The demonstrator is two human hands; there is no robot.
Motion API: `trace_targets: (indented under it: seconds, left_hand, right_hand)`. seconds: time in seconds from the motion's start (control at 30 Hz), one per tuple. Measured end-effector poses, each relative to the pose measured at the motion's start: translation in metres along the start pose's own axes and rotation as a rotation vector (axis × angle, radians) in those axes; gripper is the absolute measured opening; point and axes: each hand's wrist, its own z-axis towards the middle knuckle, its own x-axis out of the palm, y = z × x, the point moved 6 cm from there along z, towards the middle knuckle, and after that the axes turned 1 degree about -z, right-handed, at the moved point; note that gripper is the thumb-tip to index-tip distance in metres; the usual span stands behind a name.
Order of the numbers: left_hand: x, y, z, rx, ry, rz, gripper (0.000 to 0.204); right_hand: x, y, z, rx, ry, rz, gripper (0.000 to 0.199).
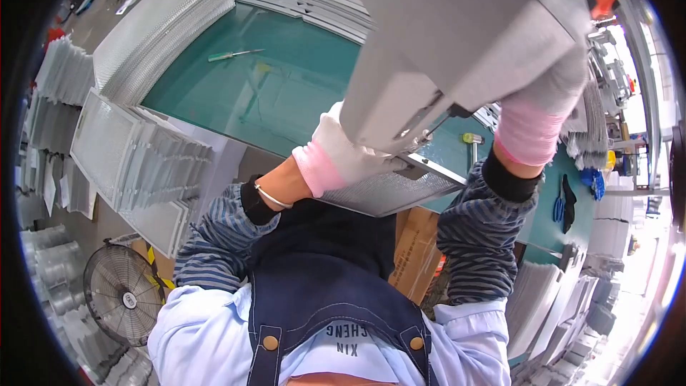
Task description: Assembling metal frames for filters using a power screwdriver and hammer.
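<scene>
A large, smooth grey casing [457,36] fills the upper right, close to the camera. Metal parts and a small black piece show at its lower end. My right hand [554,89], in a white glove with a pink cuff, is closed against its right side; most of the fingers are hidden. Below the casing, a framed mesh panel [400,189] lies tilted at the table's near edge. My left hand [354,154], gloved alike, is closed at the panel's upper edge, right beside the casing's lower end, which partly covers it.
On the green table [293,93] lie a screwdriver [232,55], a small hammer [471,141] and blue-handled scissors [559,207]. Stacked mesh panels [143,150] line the left, with more at the back. A black fan [128,297] stands lower left. A cardboard box [416,246] sits below the table.
</scene>
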Motion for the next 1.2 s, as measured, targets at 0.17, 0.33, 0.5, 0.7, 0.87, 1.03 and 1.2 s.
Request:
trace_targets:
  seconds: [0.17, 0.33, 0.5, 0.7, 0.87, 1.03, 1.2]
  left_hand:
    - [0.004, -0.001, -0.002, 0.140, -0.002, -0.098, 0.042]
    - [-0.014, -0.020, -0.001, 0.194, -0.092, 0.139, 0.033]
    - [-0.010, -0.006, -0.005, 0.327, -0.212, -0.021, 0.038]
    - [-0.033, -0.024, -0.005, 0.345, -0.412, 0.134, 0.063]
    - [-0.016, -0.015, -0.003, 0.303, -0.270, 0.085, 0.053]
    - [-0.010, -0.009, -0.002, 0.213, -0.054, 0.096, 0.036]
    - [-0.015, -0.013, -0.004, 0.228, -0.075, 0.060, 0.051]
  right_hand:
    - [0.038, 0.003, -0.025, -0.092, 0.417, -0.216, 0.043]
    - [0.035, 0.005, -0.029, -0.115, 0.400, -0.026, 0.033]
    - [0.027, -0.016, -0.031, -0.005, 0.308, 0.053, 0.027]
    - [0.026, -0.020, -0.028, 0.025, 0.320, 0.052, 0.026]
    - [0.028, -0.023, -0.023, 0.029, 0.313, 0.050, 0.025]
    - [0.063, 0.007, -0.022, 0.029, 0.379, -0.192, 0.020]
    - [0.084, 0.080, 0.000, -0.099, 0.264, -0.386, 0.017]
